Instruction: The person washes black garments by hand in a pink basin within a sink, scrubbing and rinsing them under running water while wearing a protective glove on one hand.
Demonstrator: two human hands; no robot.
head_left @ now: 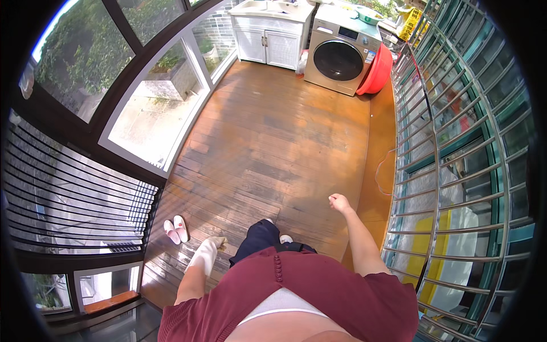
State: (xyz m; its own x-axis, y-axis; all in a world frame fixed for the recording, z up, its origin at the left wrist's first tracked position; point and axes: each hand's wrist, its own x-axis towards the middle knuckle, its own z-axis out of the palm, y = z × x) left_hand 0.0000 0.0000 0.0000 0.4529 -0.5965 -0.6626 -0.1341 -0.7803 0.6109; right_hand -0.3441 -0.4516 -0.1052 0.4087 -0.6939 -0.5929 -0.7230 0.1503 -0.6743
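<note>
White fabric [206,253] covers my left hand and wrist, down by my dark trousers [255,242]. Its fingers are hidden, and whether the fabric is worn or held I cannot tell. My right hand [340,203] hangs out over the wooden floor [268,142] with its fingers curled in; nothing shows in it. It touches nothing and is nearest to the metal bars on the right. A pair of pale pink slippers [176,229] lies on the floor to the left of my covered hand.
Ahead stand a white sink cabinet [266,43] and a gold front-loading washing machine [337,60], with a red basin [378,71] leaning beside it. A green basin [369,16] sits on top. Metal window bars [436,148] run along the right; dark-framed glass and railings [74,188] line the left.
</note>
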